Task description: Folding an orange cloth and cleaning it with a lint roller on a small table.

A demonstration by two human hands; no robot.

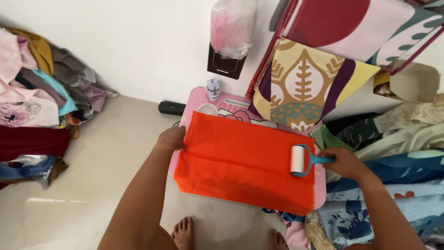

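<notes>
since the cloth overhangs the pink table at its near edge, left hand lies flat at the cloth's left edge, likely pinning it; right hand grips roller near right edge.

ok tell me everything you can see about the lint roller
The lint roller has a white cylindrical roll on a blue frame with a blue handle, which looks like plastic. It lies near the right edge of the orange cloth, roll resting on the fabric, handle pointing right. The right hand grips the handle. The left hand presses the cloth's far left edge, apart from the roller.
</notes>
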